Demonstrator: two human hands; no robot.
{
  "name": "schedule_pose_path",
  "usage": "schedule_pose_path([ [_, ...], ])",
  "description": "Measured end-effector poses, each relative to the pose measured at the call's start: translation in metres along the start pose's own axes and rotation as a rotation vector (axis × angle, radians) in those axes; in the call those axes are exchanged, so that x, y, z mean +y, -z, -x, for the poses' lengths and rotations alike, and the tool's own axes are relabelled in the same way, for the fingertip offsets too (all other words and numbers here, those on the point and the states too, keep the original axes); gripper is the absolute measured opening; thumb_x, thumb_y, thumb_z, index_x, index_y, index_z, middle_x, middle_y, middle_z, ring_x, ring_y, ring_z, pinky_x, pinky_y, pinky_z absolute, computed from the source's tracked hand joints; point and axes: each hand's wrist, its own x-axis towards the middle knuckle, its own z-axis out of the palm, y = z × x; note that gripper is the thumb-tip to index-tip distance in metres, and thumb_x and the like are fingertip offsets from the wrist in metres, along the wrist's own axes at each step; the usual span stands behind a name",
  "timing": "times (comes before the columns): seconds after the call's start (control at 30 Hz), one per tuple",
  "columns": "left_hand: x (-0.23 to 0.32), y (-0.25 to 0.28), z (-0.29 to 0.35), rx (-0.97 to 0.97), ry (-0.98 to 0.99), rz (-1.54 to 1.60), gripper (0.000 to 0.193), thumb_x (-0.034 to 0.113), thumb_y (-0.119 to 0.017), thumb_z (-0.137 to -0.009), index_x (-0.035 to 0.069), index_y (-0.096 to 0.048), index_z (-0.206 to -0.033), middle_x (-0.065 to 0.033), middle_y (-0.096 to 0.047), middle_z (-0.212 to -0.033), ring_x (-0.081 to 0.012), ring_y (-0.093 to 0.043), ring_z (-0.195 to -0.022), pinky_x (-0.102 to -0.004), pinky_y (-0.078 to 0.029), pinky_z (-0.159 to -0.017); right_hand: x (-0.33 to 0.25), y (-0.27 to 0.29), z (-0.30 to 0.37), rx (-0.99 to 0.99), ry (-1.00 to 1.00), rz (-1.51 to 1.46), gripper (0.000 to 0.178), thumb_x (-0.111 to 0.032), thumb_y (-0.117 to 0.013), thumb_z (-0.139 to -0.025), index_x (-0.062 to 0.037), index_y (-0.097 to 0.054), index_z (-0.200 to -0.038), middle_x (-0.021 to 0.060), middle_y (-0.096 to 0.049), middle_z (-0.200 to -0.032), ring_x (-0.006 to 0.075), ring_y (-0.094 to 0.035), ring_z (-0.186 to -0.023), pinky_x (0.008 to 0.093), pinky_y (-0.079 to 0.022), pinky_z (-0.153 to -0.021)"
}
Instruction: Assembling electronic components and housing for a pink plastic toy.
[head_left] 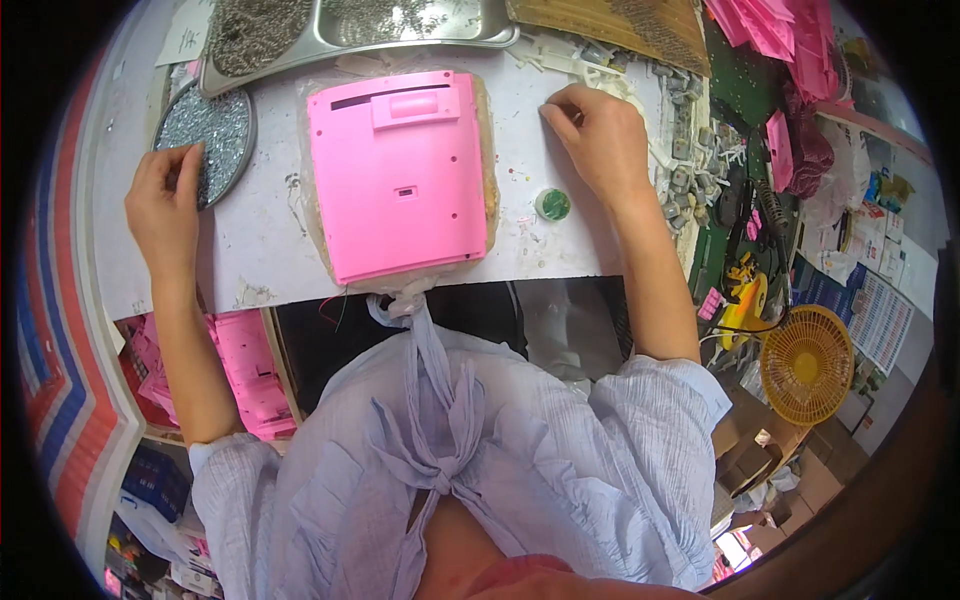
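Note:
A pink plastic housing (400, 225) lies in front of me on a plastic-wrapped pad (488, 170). It has a slot and a raised block at its far end, and a small rectangular hole near the middle. To its left, a round dark dish (252, 140) holds small silvery metal pieces (218, 125). My left hand (165, 195) is at that dish's near left edge, fingers curled and closed. Beyond the housing's right side, my right hand (603, 140) hovers or rests by the tabletop, fingers curled in. Whatever either hand might hold is hidden.
A metal tray (508, 38) with small metal parts stands at the back. White plastic pieces (565, 55) and small grey parts (685, 125) line the right side. A green round piece (552, 204) lies near my right wrist. Pink parts (250, 365) fill an opening below left.

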Motion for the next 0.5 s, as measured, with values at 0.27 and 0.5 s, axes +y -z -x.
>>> schedule_pose_path([
  [0.27, 0.001, 0.001, -0.015, 0.067, -0.111, -0.046, 0.015, 0.018, -0.073, -0.093, 0.003, -0.075, -0.094, -0.0114, -0.073, -0.091, -0.0279, -0.071, -0.082, -0.0363, -0.053, -0.073, -0.001, 0.004, -0.001, -0.043, 0.07, 0.006, 0.019, -0.02, -0.073, -0.091, -0.0023, -0.073, -0.098, 0.013, -0.075, -0.086, 0.028, -0.072, -0.076, 0.0366, -0.056, -0.072],
  [0.5, 0.1, 0.024, 0.025, -0.386, 0.009, 0.758, 0.009, 0.011, -0.073, -0.092, 0.002, -0.075, -0.091, -0.0008, -0.07, -0.083, -0.0087, -0.061, -0.075, -0.0254, -0.048, -0.069, -0.087, 0.041, 0.021, -0.079, 0.284, -0.865, 0.009, -0.006, -0.074, -0.09, -0.0029, -0.07, -0.097, 0.0074, -0.071, -0.083, 0.0158, -0.067, -0.067, 0.0259, -0.051, -0.06],
])
